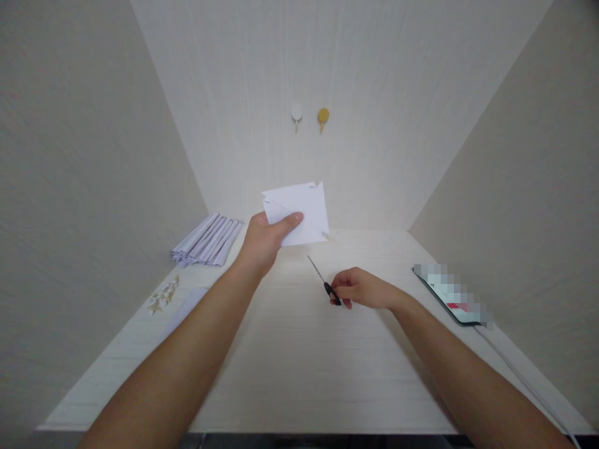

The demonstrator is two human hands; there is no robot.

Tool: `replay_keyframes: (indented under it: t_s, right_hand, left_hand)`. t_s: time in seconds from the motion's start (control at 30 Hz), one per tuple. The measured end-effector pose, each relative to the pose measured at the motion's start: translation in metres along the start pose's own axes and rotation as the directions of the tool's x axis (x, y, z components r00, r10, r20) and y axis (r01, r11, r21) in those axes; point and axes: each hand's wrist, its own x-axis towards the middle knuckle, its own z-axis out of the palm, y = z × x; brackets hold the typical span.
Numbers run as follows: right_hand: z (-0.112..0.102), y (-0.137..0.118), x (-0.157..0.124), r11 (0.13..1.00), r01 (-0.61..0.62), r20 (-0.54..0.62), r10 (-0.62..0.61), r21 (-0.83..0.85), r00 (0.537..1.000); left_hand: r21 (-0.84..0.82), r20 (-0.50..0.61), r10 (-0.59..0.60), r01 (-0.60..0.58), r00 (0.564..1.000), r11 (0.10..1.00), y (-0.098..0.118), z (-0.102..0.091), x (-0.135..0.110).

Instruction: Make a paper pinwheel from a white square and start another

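Observation:
A folded white paper point(306, 209) with small cuts at several of its corners is held up above the table by my left hand point(269, 240). My thumb presses on its face and the other fingers are behind it, out of sight. Lower and to the right, my right hand point(358, 288) has its fingers at the black handles of a pair of scissors point(331, 291). The thin blades point up and left toward the paper, apart from it, and look closed.
Rolled or folded white papers point(208, 240) are bunched at the back left of the table point(290, 368). Nearer lie small white and gold pieces point(165, 295) and a white sheet point(185, 310) partly behind my left arm. A lit phone or tablet point(449, 296) with a cable lies right. Two hooks point(322, 115) hang on the back wall.

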Motion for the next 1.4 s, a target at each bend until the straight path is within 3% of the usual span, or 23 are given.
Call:
replay_keyframes:
  t_s: [0.1, 0.2, 0.43, 0.6, 0.8, 1.0, 1.4]
  right_hand:
    - [-0.006, -0.008, 0.008, 0.979, 0.036, -0.021, -0.033, 0.2, 0.999]
    - [-0.008, -0.026, 0.014, 0.929, 0.092, -0.077, -0.069, 0.358, 0.995]
    - [-0.015, -0.092, 0.016, 0.808, 0.276, -0.24, -0.172, 0.521, 0.956]
    - [-0.029, -0.115, -0.005, 0.835, 0.423, -0.337, -0.308, 0.353, 0.89]
    - [-0.056, -0.114, -0.039, 0.916, 0.386, -0.384, -0.318, 0.111, 0.867]
    - [-0.06, -0.116, -0.063, 0.893, 0.447, -0.363, -0.432, -0.046, 0.826]
    - [-0.046, -0.125, -0.079, 0.913, 0.315, -0.255, -0.379, -0.259, 0.889]
  left_hand:
    - [-0.069, 0.013, 0.108, -0.107, 0.994, 0.992, 0.039, 0.02, 0.003]
    - [-0.089, -0.012, 0.186, -0.187, 0.982, 0.978, 0.064, 0.029, -0.002]
    - [-0.024, -0.041, 0.236, -0.238, 0.971, 0.971, 0.084, 0.02, -0.004]
    - [-0.035, -0.07, 0.245, -0.247, 0.967, 0.968, 0.09, 0.017, -0.001]
    - [-0.007, -0.087, 0.282, -0.284, 0.955, 0.959, 0.093, 0.021, -0.006]
    - [0.024, -0.087, 0.356, -0.355, 0.93, 0.934, 0.093, 0.023, -0.014]
    - [0.022, -0.111, 0.407, -0.407, 0.907, 0.913, 0.102, 0.031, -0.029]
